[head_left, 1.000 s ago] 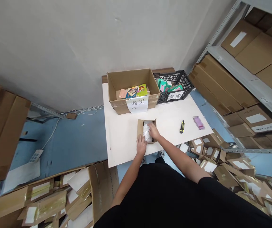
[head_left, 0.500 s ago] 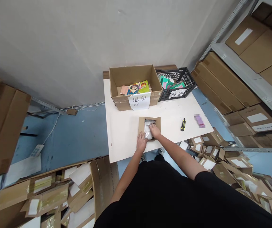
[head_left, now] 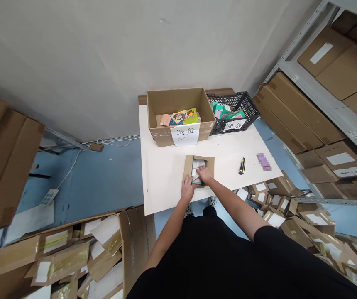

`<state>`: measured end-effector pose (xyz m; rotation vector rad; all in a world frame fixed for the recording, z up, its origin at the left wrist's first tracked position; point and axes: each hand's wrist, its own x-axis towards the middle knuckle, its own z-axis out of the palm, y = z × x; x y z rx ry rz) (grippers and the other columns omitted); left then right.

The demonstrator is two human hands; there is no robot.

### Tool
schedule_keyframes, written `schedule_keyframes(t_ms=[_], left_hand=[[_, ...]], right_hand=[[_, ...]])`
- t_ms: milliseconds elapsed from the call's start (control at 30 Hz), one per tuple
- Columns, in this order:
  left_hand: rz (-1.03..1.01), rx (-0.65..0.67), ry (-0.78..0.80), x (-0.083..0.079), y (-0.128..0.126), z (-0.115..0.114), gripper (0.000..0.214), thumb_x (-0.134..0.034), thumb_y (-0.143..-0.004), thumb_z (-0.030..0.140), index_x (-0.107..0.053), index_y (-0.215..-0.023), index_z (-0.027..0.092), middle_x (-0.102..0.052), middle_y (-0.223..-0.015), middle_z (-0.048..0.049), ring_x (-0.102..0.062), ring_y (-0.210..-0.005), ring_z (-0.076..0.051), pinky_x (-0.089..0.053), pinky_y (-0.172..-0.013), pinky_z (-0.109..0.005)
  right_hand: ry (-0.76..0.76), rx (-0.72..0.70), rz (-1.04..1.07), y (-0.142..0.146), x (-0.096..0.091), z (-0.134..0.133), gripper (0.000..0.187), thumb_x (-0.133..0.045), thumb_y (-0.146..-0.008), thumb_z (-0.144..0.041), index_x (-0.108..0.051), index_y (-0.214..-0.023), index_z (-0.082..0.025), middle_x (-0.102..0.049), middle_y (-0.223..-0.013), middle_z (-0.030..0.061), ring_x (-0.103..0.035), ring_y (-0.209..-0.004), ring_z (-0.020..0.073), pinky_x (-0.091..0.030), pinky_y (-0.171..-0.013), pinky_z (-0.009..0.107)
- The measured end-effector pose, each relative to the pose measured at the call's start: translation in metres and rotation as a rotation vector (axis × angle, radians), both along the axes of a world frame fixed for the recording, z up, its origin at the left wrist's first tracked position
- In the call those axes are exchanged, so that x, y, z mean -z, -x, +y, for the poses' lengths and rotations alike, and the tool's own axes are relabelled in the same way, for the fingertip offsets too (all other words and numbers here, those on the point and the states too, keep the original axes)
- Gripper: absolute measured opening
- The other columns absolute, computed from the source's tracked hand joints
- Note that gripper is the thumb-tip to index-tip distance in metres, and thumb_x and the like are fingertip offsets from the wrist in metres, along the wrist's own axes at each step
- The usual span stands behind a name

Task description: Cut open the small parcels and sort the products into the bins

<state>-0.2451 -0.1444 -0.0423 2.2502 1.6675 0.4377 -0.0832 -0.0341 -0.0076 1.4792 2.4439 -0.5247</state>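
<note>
A small open cardboard box [head_left: 209, 162] lies on the white table [head_left: 166, 174] near its front edge. My left hand [head_left: 187, 192] grips the box's near left corner, fingers curled on the cardboard. Inside the box my right hand [head_left: 205, 175] is closed on a white plastic-wrapped item [head_left: 196, 167] with a green edge showing beneath it.
At the table's back stand a larger cardboard box [head_left: 180, 114] holding colourful books and a black plastic crate [head_left: 234, 111] with green packs, both labelled. A utility knife [head_left: 241, 165] and a purple item [head_left: 263, 161] lie right. Flattened cartons litter the floor; shelves of boxes stand right.
My right hand has pulled the white wrapped item up and back inside the small box, uncovering a green edge. The left hand stays on the box corner.
</note>
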Motion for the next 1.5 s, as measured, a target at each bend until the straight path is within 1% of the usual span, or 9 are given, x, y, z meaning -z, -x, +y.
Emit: schedule_keyframes(t_ms=[200, 367, 467, 700, 900, 1100, 1233, 1367, 1500], left_hand=[[0.017, -0.002, 0.01, 0.001, 0.002, 0.001, 0.017, -0.062, -0.099, 0.024, -0.078, -0.095, 0.022, -0.061, -0.152, -0.0101, -0.039, -0.155, -0.036, -0.04, -0.121, -0.06], [0.02, -0.012, 0.027, 0.001, 0.006, 0.003, 0.016, -0.063, -0.098, 0.025, -0.079, -0.097, 0.023, -0.064, -0.148, -0.0099, -0.04, -0.153, -0.037, -0.04, -0.121, -0.059], [0.009, -0.011, 0.022, 0.002, 0.006, 0.004, 0.016, -0.063, -0.098, 0.026, -0.079, -0.097, 0.024, -0.065, -0.145, -0.0088, -0.041, -0.152, -0.036, -0.04, -0.122, -0.057], [-0.032, -0.007, 0.029, 0.006, 0.005, 0.004, 0.014, -0.065, -0.098, 0.024, -0.079, -0.096, 0.025, -0.064, -0.146, -0.009, -0.041, -0.153, -0.036, -0.039, -0.122, -0.058], [-0.013, -0.025, 0.029, 0.008, 0.0, 0.003, 0.016, -0.063, -0.099, 0.021, -0.078, -0.094, 0.022, -0.064, -0.147, -0.0107, -0.04, -0.153, -0.036, -0.038, -0.122, -0.06], [-0.011, -0.042, 0.031, 0.007, -0.004, 0.003, 0.019, -0.059, -0.1, 0.018, -0.077, -0.095, 0.021, -0.062, -0.149, -0.012, -0.04, -0.153, -0.037, -0.039, -0.12, -0.061], [-0.013, -0.04, 0.045, 0.006, -0.002, 0.005, 0.019, -0.062, -0.099, 0.019, -0.077, -0.088, 0.021, -0.064, -0.147, -0.0115, -0.042, -0.152, -0.037, -0.041, -0.119, -0.06], [-0.027, -0.053, 0.04, 0.007, -0.001, 0.005, 0.016, -0.065, -0.096, 0.018, -0.078, -0.088, 0.022, -0.065, -0.145, -0.0118, -0.042, -0.152, -0.037, -0.04, -0.12, -0.059], [-0.013, -0.037, 0.036, 0.007, 0.001, 0.004, 0.014, -0.066, -0.096, 0.018, -0.079, -0.09, 0.022, -0.063, -0.147, -0.0115, -0.042, -0.152, -0.038, -0.043, -0.117, -0.06]], right_hand=[[-0.131, 0.245, 0.135, 0.009, -0.011, 0.017, 0.051, -0.06, -0.091, -0.01, -0.06, -0.142, -0.018, -0.052, -0.15, 0.0181, -0.042, -0.138, 0.0323, -0.045, -0.114, 0.043], [-0.084, 0.122, 0.236, -0.003, -0.009, 0.001, 0.076, -0.072, -0.08, -0.011, -0.052, -0.152, -0.017, -0.04, -0.163, 0.0186, -0.028, -0.153, 0.0365, -0.036, -0.124, 0.052], [-0.116, 0.09, 0.274, -0.012, -0.007, -0.014, 0.073, -0.07, -0.083, -0.013, -0.052, -0.154, -0.017, -0.036, -0.167, 0.0184, -0.025, -0.157, 0.035, -0.032, -0.126, 0.054], [0.022, 0.078, 0.087, -0.003, -0.006, -0.013, 0.09, -0.084, -0.075, -0.02, -0.048, -0.159, -0.021, -0.024, -0.174, 0.02, -0.015, -0.162, 0.0424, -0.035, -0.121, 0.058], [-0.097, 0.171, 0.28, 0.004, -0.005, 0.008, 0.052, -0.058, -0.092, -0.021, -0.064, -0.143, -0.014, -0.051, -0.158, 0.0175, -0.037, -0.153, 0.0321, -0.033, -0.127, 0.049], [0.033, 0.242, 0.129, 0.021, -0.001, 0.025, 0.068, -0.054, -0.096, -0.023, -0.042, -0.162, -0.011, -0.043, -0.165, 0.0214, -0.041, -0.15, 0.0351, -0.039, -0.12, 0.049], [0.155, 0.125, 0.02, 0.025, 0.005, 0.008, 0.047, -0.054, -0.098, -0.025, -0.064, -0.143, -0.014, -0.058, -0.151, 0.021, -0.052, -0.138, 0.0353, -0.044, -0.113, 0.047], [0.086, 0.073, 0.126, 0.019, 0.008, -0.008, 0.034, -0.049, -0.101, -0.021, -0.076, -0.12, -0.014, -0.07, -0.127, 0.0182, -0.057, -0.13, 0.0304, -0.044, -0.112, 0.04], [-0.046, 0.213, 0.219, 0.016, 0.003, 0.011, 0.05, -0.045, -0.095, -0.01, -0.067, -0.139, -0.016, -0.063, -0.141, 0.0147, -0.054, -0.133, 0.0262, -0.042, -0.116, 0.036]])
